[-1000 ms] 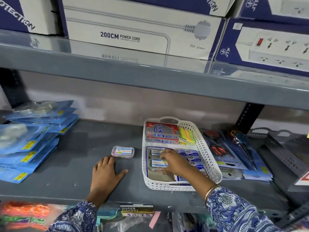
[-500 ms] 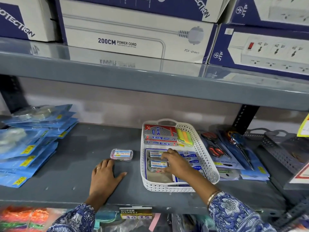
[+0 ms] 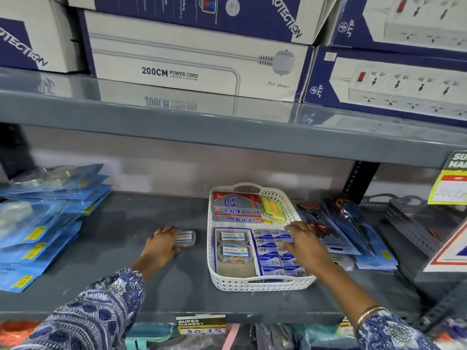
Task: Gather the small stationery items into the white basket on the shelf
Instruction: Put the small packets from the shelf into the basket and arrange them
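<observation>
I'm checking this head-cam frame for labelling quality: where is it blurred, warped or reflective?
Head view: wide-angle bowing tilts the boxes outward; the glossy upper shelf mirrors the "200CM" print; soft blur smears the blue packs and the sleeves at the bottom; the basket and both hands, left and right, stay fairly sharp.

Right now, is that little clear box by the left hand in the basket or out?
Out. The small clear box lies on the grey shelf, left of the white basket, under the left hand's fingers.

My one head view sits close, looking forward and down onto the grey shelf (image 3: pixel 106 248); white basket (image 3: pixel 260 284) dead centre, boxes (image 3: pixel 192 64) at twelve o'clock.
</observation>
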Demonstrator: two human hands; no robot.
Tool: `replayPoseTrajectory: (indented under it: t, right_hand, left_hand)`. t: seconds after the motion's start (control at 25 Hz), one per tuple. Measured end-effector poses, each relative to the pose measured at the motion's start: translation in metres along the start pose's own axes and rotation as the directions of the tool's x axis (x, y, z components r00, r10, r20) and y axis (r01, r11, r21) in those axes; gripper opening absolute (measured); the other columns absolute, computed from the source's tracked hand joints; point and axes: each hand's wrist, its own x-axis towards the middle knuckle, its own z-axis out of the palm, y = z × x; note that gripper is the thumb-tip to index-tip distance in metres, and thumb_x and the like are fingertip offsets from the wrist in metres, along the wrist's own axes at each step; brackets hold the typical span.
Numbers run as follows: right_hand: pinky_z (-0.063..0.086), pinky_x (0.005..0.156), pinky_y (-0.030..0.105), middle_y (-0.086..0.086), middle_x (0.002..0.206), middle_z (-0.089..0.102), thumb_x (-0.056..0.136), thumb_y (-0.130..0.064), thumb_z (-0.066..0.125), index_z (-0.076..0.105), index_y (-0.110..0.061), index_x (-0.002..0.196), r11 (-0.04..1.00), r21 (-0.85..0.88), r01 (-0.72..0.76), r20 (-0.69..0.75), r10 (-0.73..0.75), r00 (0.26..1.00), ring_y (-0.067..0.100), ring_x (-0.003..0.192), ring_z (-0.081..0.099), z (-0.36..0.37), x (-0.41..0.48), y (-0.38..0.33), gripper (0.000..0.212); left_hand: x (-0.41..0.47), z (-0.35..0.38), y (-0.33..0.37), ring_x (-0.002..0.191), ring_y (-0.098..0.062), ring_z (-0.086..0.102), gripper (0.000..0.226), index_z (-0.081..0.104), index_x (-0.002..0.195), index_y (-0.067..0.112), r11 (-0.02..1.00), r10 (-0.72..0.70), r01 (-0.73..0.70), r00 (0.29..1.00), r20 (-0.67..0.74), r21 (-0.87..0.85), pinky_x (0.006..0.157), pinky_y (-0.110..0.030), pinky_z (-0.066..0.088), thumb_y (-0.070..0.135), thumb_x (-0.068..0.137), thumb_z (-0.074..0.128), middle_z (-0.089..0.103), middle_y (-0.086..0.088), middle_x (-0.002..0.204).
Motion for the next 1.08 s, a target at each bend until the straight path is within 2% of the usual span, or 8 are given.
replayPoseTrajectory:
  t: [0.12, 0.24, 0.36, 0.44, 0.56, 0.68, 0.96, 1.08]
  right_hand:
    - [0.028, 0.115, 0.038, 0.008, 0.156, 0.024, 0.093, -0.038, 0.049, 0.031, -0.01, 0.144, 0.995, -0.029, -0.09, 0.042, 0.092, 0.995, 0.026, 0.143, 0.023, 0.007, -0.017, 0.019, 0.061]
    - [0.026, 0.117, 0.042, 0.006, 0.16, 0.014, 0.094, -0.042, 0.044, 0.022, -0.012, 0.148, 0.985, 0.038, -0.165, 0.076, 0.162, 0.984, 0.025, 0.146, 0.017, 0.013, -0.024, 0.025, 0.066]
    - [0.025, 0.116, 0.042, 0.005, 0.16, 0.012, 0.095, -0.042, 0.042, 0.02, -0.014, 0.149, 0.981, 0.072, -0.18, 0.073, 0.175, 0.982, 0.024, 0.147, 0.017, 0.015, -0.026, 0.024, 0.065]
    - [0.026, 0.116, 0.041, 0.004, 0.16, 0.012, 0.095, -0.041, 0.042, 0.022, -0.013, 0.148, 0.981, 0.076, -0.179, 0.064, 0.174, 0.983, 0.024, 0.146, 0.018, 0.016, -0.027, 0.023, 0.063]
    - [0.026, 0.116, 0.039, 0.005, 0.16, 0.014, 0.096, -0.041, 0.042, 0.025, -0.012, 0.147, 0.983, 0.071, -0.167, 0.052, 0.163, 0.985, 0.023, 0.146, 0.019, 0.015, -0.029, 0.023, 0.061]
    - [0.024, 0.116, 0.038, 0.006, 0.16, 0.013, 0.096, -0.041, 0.041, 0.027, -0.012, 0.146, 0.985, 0.071, -0.156, 0.054, 0.153, 0.987, 0.024, 0.146, 0.018, 0.016, -0.03, 0.024, 0.06]
    - [0.024, 0.118, 0.038, 0.005, 0.16, 0.011, 0.096, -0.043, 0.038, 0.024, -0.017, 0.147, 0.987, 0.077, -0.137, 0.053, 0.134, 0.99, 0.023, 0.147, 0.016, 0.018, -0.03, 0.025, 0.059]
    - [0.025, 0.117, 0.038, 0.005, 0.16, 0.011, 0.096, -0.042, 0.039, 0.025, -0.016, 0.147, 0.989, 0.069, -0.133, 0.046, 0.13, 0.99, 0.023, 0.146, 0.018, 0.018, -0.03, 0.025, 0.058]
  left_hand:
    - [-0.005, -0.001, -0.002, 0.111, -0.033, 0.056, 0.045, 0.057, 0.121, 0.01, 0.981, -0.023, 0.0, 0.993, -0.114, -0.196, 0.093, -0.038, 0.045, 0.011, 0.078, 0.066, 0.055, -0.013, 0.122]
    - [-0.016, -0.022, 0.015, 0.097, -0.04, 0.06, 0.037, 0.064, 0.11, 0.004, 0.928, -0.114, -0.023, 0.932, -0.343, -0.372, 0.083, -0.039, 0.047, 0.005, 0.074, 0.071, 0.06, -0.02, 0.107]
    - [-0.03, -0.049, 0.054, 0.094, -0.034, 0.063, 0.039, 0.066, 0.109, 0.01, 0.922, -0.062, -0.118, 0.895, -0.443, -0.368, 0.077, -0.035, 0.048, 0.012, 0.071, 0.075, 0.063, -0.014, 0.106]
    - [-0.037, -0.056, 0.085, 0.096, -0.028, 0.063, 0.044, 0.065, 0.113, 0.016, 0.917, 0.107, -0.24, 0.917, -0.384, -0.318, 0.077, -0.031, 0.048, 0.018, 0.07, 0.077, 0.063, -0.009, 0.108]
    - [-0.044, -0.047, 0.127, 0.111, -0.022, 0.057, 0.057, 0.054, 0.125, 0.021, 0.912, 0.316, -0.323, 0.946, -0.07, -0.254, 0.092, -0.028, 0.045, 0.024, 0.072, 0.074, 0.055, -0.003, 0.126]
    - [-0.044, -0.025, 0.147, 0.119, -0.023, 0.051, 0.055, 0.048, 0.129, 0.02, 0.926, 0.374, -0.377, 0.918, 0.135, -0.002, 0.101, -0.031, 0.039, 0.034, 0.078, 0.066, 0.05, -0.004, 0.132]
    - [-0.034, -0.005, 0.143, 0.122, -0.017, 0.045, 0.046, 0.054, 0.119, 0.023, 0.918, 0.357, -0.376, 0.922, 0.152, 0.125, 0.106, -0.032, 0.023, 0.035, 0.077, 0.068, 0.054, 0.006, 0.13]
    - [-0.033, -0.002, 0.139, 0.121, -0.019, 0.042, 0.045, 0.056, 0.117, 0.022, 0.926, 0.358, -0.372, 0.92, 0.158, 0.07, 0.102, -0.034, 0.027, 0.034, 0.075, 0.07, 0.054, 0.006, 0.128]
